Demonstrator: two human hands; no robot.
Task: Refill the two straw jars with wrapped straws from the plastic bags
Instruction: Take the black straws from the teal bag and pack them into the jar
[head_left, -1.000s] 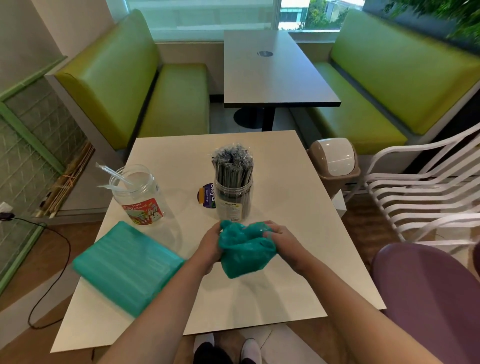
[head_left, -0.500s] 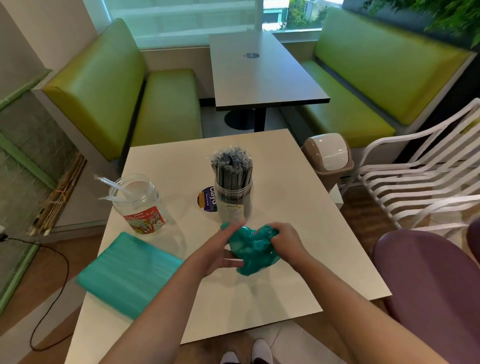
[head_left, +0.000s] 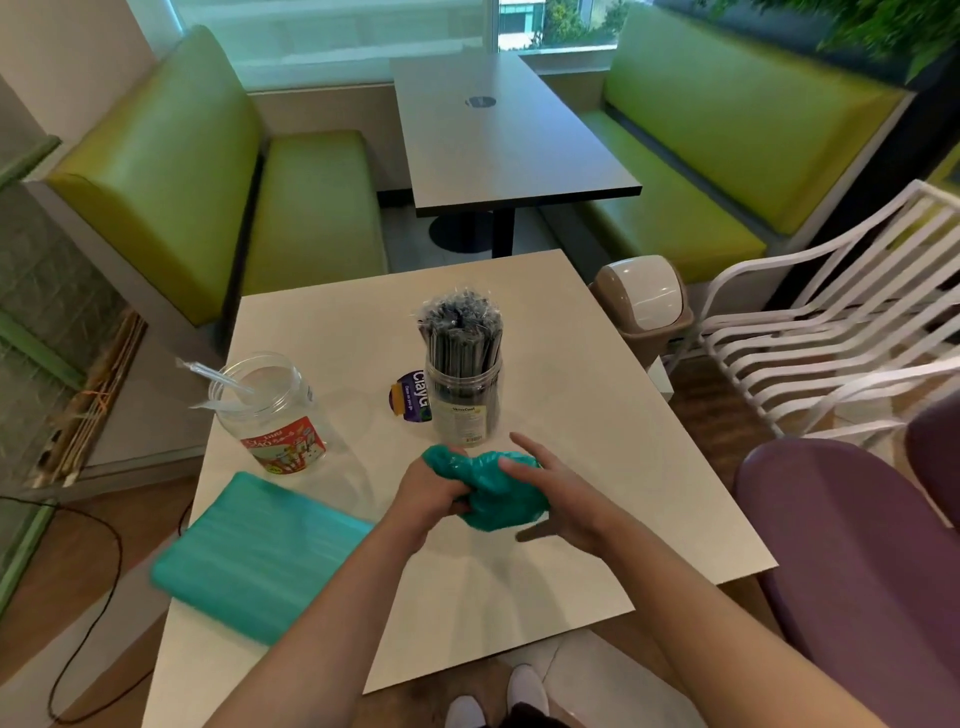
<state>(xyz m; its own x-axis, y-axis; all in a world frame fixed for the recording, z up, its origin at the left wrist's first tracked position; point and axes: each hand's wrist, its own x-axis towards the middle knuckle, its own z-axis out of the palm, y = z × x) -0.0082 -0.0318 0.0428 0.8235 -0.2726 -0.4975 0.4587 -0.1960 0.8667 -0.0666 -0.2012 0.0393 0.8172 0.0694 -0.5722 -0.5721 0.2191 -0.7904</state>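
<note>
We see the left hand (head_left: 431, 491) gripping a crumpled teal bag (head_left: 493, 493) above the table (head_left: 597, 467), just before the full straw jar (head_left: 462, 374); the right hand (head_left: 556, 499) seems to press it with straight fingers.

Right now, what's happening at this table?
A person is scrunching a crumpled teal plastic bag just above the white table: the left hand grips it, and the right hand rests on it with straight fingers. The clear jar packed with dark wrapped straws looks full. The clear jar with the red label holds only a few straws. A flat teal bag lies beside it, untouched.
</note>
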